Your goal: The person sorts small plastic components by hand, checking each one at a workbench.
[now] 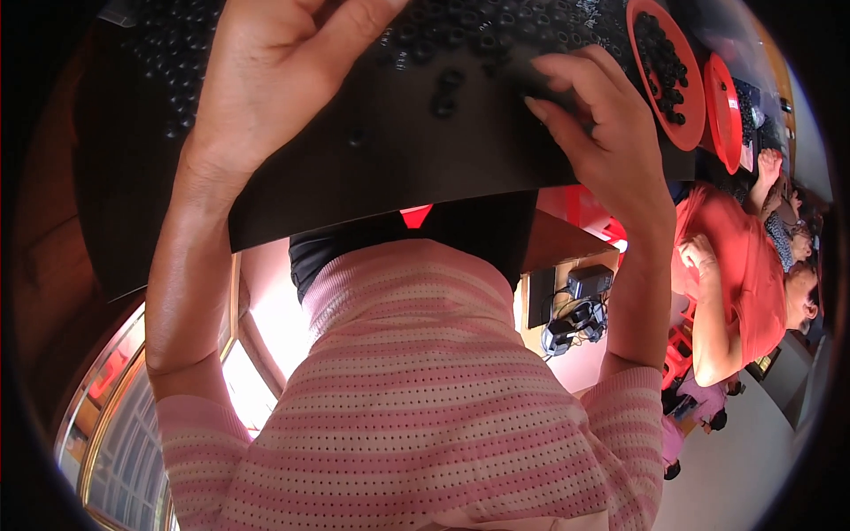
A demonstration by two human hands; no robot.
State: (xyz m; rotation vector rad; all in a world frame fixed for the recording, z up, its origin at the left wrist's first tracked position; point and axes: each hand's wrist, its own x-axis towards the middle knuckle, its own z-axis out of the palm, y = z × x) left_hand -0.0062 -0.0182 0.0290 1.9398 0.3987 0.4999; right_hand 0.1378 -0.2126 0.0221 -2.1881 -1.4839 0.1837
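Note:
Many small black ring-shaped pieces (447,35) lie scattered over the black tabletop (398,168). My left hand (283,71) reaches over the spread at the upper left; its fingertips run out of the picture at the top, so its grip is hidden. To the right, my right hand (598,115) hovers low over the table with thumb and forefinger curled but apart. No piece is plainly visible between them, though the area at the fingertips is dark and blurred. A few rings (445,93) sit apart from the others between my hands.
Right of my right hand stands an orange-red plate (686,124) holding a cluster of black pieces. Another red dish (724,111) is beyond it. A person in an orange-red top (735,265) sits at the right. Black cables and an adapter (580,310) are below the table.

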